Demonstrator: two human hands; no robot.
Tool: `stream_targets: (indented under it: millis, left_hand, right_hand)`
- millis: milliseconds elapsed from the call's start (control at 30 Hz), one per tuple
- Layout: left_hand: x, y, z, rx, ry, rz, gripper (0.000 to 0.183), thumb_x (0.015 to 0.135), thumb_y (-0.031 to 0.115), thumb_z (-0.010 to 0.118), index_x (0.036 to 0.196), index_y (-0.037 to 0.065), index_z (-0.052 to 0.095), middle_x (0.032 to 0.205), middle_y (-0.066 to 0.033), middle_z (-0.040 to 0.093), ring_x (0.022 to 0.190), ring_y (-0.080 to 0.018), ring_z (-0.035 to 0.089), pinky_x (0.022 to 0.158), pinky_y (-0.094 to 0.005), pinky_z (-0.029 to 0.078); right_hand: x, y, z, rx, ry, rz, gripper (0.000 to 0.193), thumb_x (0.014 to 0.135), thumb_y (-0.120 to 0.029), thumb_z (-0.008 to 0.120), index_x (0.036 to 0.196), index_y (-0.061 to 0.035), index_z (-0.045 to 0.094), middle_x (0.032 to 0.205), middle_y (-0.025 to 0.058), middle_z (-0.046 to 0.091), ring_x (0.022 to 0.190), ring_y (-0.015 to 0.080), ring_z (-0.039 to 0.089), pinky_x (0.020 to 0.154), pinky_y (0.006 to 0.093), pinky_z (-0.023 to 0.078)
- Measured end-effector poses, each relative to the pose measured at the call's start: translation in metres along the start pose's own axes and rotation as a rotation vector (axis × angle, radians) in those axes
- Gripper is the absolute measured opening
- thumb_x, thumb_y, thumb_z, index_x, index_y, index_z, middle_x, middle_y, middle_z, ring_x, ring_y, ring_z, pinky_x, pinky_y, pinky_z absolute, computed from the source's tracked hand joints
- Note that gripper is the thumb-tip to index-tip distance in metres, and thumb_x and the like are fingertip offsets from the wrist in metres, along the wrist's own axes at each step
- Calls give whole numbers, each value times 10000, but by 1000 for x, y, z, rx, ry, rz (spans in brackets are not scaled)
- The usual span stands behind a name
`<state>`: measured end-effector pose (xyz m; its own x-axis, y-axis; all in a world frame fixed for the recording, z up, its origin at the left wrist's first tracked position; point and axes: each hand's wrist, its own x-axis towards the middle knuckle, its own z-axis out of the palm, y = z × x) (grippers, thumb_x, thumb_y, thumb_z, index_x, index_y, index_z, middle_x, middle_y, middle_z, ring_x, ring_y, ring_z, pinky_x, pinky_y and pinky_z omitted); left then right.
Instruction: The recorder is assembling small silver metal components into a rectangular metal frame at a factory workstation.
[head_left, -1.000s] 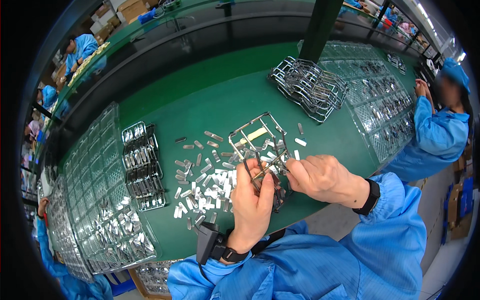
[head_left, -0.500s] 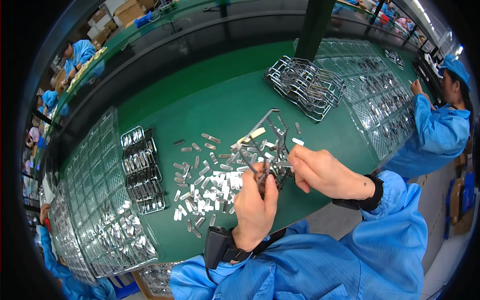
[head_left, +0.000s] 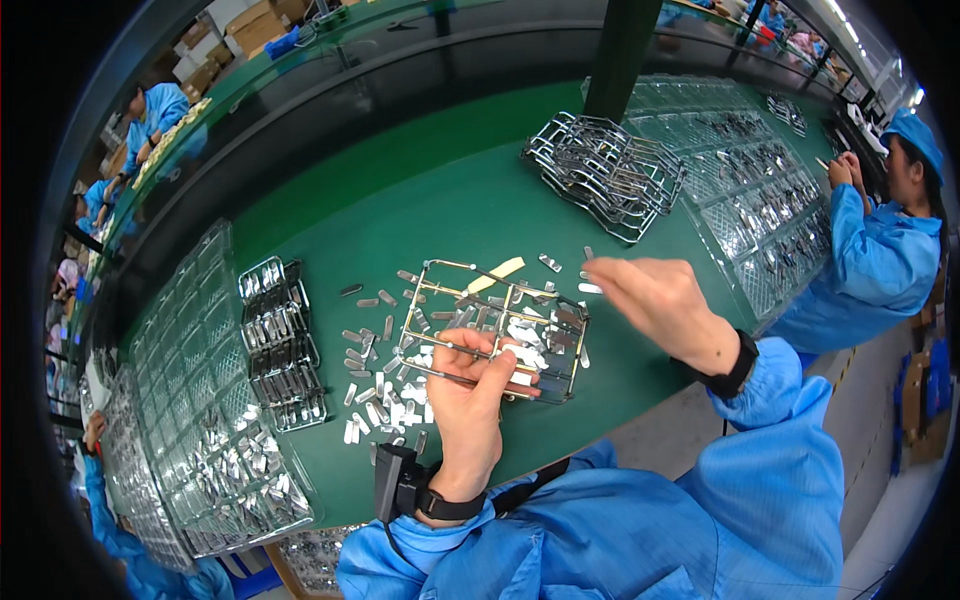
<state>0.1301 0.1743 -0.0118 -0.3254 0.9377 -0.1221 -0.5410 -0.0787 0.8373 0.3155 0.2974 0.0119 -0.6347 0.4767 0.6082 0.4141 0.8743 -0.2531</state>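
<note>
My left hand [head_left: 465,415] grips a thin metal wire frame [head_left: 568,325] by its lower bar, thumb on top. The frame lies nearly flat above the bench, with dark flat strips along its right side. To its right, my right hand [head_left: 655,300] hovers with fingers stretched out to the left; its thumb is hidden. Just below those fingertips lies a small bright metal tab [head_left: 590,288]. Many similar loose tabs [head_left: 395,400] are scattered under and left of the frame. A pale yellow strip [head_left: 495,276] lies behind it.
A pile of wire frames [head_left: 610,175] sits at the back right, near a dark post [head_left: 612,70]. More frames [head_left: 285,345] are stacked at left. Clear plastic trays with metal parts flank both sides, left [head_left: 230,440] and right [head_left: 760,190]. A co-worker [head_left: 860,250] works at right.
The wire frame has turned from upright to nearly flat and moved left with my left hand. My right hand has come away from the frame, its pinched fingers now straightened.
</note>
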Motion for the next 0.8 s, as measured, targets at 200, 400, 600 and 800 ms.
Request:
stream_targets:
  millis: [200,400,600,800]
  left_hand:
    - [1,1,2,-16,5,-51,160,881,60,577,952,66,434,887,-103,586,639,-183,634,507,-285,553]
    - [-2,2,8,46,-18,42,246,916,88,552,1133,29,454,894,-80,582,663,-168,632,543,-280,560]
    - [-2,2,1,114,-134,-4,376,919,76,537,1272,28,415,956,-84,580,700,-151,628,572,-282,573]
    - [-4,8,-4,188,-219,45,382,935,97,526,1289,4,415,990,-66,574,803,-107,602,638,-263,562]
  right_hand:
    - [-8,-34,-6,-15,-74,-119,215,726,-68,719,910,-28,616,617,32,547,517,168,560,468,303,454]
    - [-10,-39,-1,17,-57,-32,173,758,-64,699,907,-32,618,597,39,558,513,183,577,472,314,462]
    - [-6,-41,-4,179,-106,178,167,780,-92,691,926,-48,624,620,81,611,541,223,620,484,331,478]
    - [-2,-43,-11,312,-298,299,165,791,-104,685,924,-55,601,602,75,606,512,230,612,467,336,467]
